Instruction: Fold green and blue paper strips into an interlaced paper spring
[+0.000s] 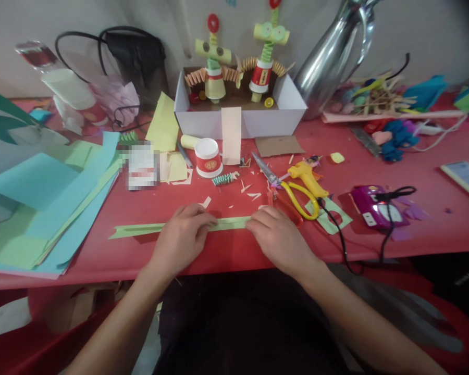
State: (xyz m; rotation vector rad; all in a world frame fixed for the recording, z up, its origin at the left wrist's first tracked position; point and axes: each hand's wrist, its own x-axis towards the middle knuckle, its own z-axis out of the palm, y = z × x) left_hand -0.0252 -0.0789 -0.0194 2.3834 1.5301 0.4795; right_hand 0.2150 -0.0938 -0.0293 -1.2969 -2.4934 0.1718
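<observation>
A long, narrow light-green paper strip (231, 223) lies crosswise near the table's front edge, with a lengthwise fold. My left hand (184, 232) has its fingers closed on the strip at its middle, and the free end reaches out to the left. At the strip's right end, my right hand (278, 237) pinches it with fingers pressed together. Just beyond the hands are scissors (311, 202) with yellow handles, paper scraps (254, 196), a folded green paper spring (223, 179) and a red-and-white paper cup (208, 158).
Coloured paper sheets (27, 182) pile up at left. A yellow glue gun (307, 176), purple power adapter (379, 207) and black cord lie right. Behind stand a white box (203, 122) with two paper-cup figures, a steel jug (324, 57) and a bottle (68, 86).
</observation>
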